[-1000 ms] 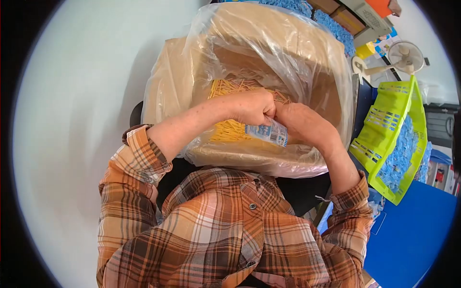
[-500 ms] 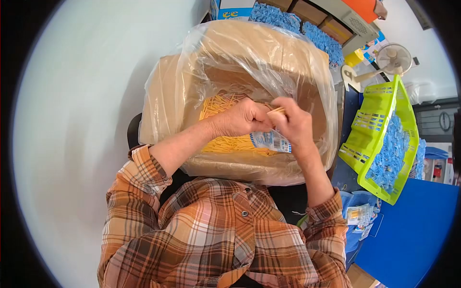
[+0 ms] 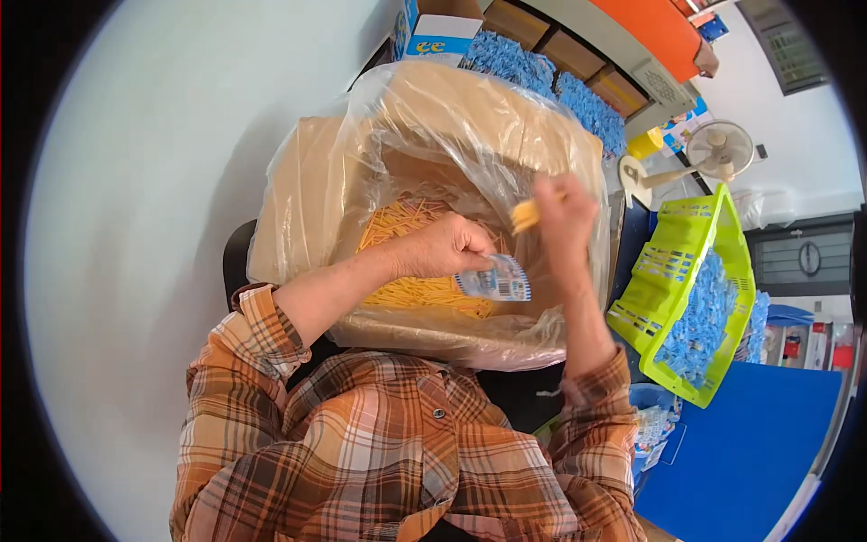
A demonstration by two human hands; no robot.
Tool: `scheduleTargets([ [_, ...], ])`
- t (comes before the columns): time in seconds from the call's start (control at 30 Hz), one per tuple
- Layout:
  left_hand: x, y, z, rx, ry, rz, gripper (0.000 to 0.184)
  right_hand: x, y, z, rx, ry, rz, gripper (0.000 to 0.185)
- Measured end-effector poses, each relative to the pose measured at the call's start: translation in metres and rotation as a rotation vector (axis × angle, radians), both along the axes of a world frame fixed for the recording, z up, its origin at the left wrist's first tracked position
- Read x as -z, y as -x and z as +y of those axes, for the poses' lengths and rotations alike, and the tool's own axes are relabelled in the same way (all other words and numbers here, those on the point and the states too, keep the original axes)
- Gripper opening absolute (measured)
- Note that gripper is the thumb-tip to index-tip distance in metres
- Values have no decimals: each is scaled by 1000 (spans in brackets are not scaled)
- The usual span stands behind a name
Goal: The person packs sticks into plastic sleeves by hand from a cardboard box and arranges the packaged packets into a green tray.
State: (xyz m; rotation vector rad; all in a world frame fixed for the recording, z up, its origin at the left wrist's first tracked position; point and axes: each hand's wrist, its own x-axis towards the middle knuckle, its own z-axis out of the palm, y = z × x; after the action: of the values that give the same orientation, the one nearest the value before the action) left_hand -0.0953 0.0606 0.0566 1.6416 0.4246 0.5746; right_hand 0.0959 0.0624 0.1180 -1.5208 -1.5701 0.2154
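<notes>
My left hand [image 3: 449,246] pinches a small clear packet with blue print and a barcode [image 3: 495,279], over the near side of the box. My right hand [image 3: 567,217], a little blurred, is closed on a small bundle of yellow sticks [image 3: 525,217], above the box's right side and apart from the packet. Below both hands is a big cardboard box [image 3: 312,172] lined with clear plastic [image 3: 488,99]. Many thin yellow sticks [image 3: 420,294] lie loose on its bottom, some reddish toward the far side. The left hand and forearm hide part of the pile.
A green basket [image 3: 664,285] of blue packets [image 3: 700,316] stands tilted at right, by a blue panel [image 3: 750,443]. More blue packets [image 3: 510,63] and a blue-white carton [image 3: 440,34] are beyond the box. A white fan [image 3: 720,149] stands at far right.
My hands were together at the packet; now the right hand has moved away up and right with the yellow sticks. The left hand keeps the packet. The camera view has shifted slightly.
</notes>
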Motion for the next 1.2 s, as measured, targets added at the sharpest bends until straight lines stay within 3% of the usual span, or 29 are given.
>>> scheduleTargets([
  [0.1, 40, -5, 9, 102, -191, 212, 10, -17, -31, 52, 40, -100, -257, 21],
  [0.2, 39, -5, 4, -102, -623, 160, 11, -11, -38, 94, 28, -182, -552, 23],
  [0.3, 24, -5, 11, -5, -162, 292, 10, -1, -36, 104, -71, -281, -772, 25],
  [0.33, 21, -5, 10, -66, -81, 155, 9, 2, -35, 102, -120, -313, -828, 26],
  [0.4, 19, -6, 9, -187, 88, -119, 14, 2, -36, 100, -107, -283, -697, 27],
  [0.43, 17, -7, 11, -252, 55, -166, 10, -5, -32, 94, -123, -252, -584, 28],
  [0.57, 8, -3, 13, -352, -124, -303, 10, -17, 7, 43, -375, -86, -411, 30],
  [0.63, 1, 5, 12, -241, 35, -190, 12, -6, 18, 24, -550, -68, -409, 26],
  [0.67, -3, 7, 11, -182, 112, -138, 12, -3, 23, 17, -532, -54, -352, 26],
  [0.87, -2, 6, 8, -229, -107, -162, 16, 15, 28, -3, -263, 250, 78, 23],
  [1.0, 3, 0, 8, -202, 21, -178, 15, 5, 13, -10, -204, 50, 52, 19],
  [1.13, 4, 0, 11, -216, 229, -225, 13, -23, -16, -13, -61, 114, 47, 21],
  [1.2, 0, 4, 10, -198, 275, -214, 14, -28, -19, -20, -125, 175, 82, 24],
])
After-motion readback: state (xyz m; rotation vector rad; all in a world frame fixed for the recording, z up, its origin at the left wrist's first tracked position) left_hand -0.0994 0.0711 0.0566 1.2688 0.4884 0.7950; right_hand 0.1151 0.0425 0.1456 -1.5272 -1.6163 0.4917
